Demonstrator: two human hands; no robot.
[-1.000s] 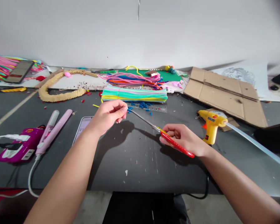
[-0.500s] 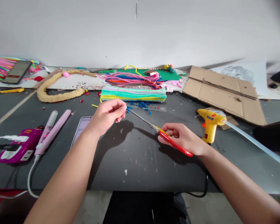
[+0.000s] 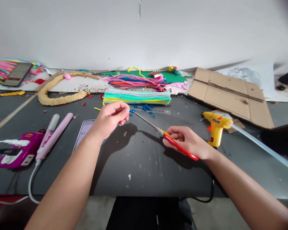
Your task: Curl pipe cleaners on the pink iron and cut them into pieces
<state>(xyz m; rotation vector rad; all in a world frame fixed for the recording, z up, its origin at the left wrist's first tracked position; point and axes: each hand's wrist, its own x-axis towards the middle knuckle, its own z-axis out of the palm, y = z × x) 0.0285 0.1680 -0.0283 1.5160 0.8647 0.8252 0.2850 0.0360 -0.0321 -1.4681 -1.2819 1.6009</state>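
Note:
My left hand (image 3: 114, 115) is raised over the dark table in a pinch, thumb against forefinger. What it pinches is too small to make out; a whitish speck shows at the fingertips. My right hand (image 3: 183, 139) is wrapped round the red and yellow handles of a pair of scissors (image 3: 148, 123). The scissors' blades look closed together, and their tips reach to the left fingertips. Short blue pieces (image 3: 146, 107) lie on the table just behind the tips, over a clear ruler (image 3: 162, 111). Behind them lies a bundle of pastel pipe cleaners (image 3: 136, 96).
A yellow glue gun (image 3: 216, 126) stands at right with a long glue stick, before folded cardboard (image 3: 230, 94). On the left are a pink hair straightener (image 3: 55, 135), a purple power strip (image 3: 21, 153) and a phone (image 3: 83, 131). A tan ruffled loop (image 3: 46, 97) lies farther back.
Almost nothing differs. The left hand has shifted very slightly, while the right hand and the scissors stay in place.

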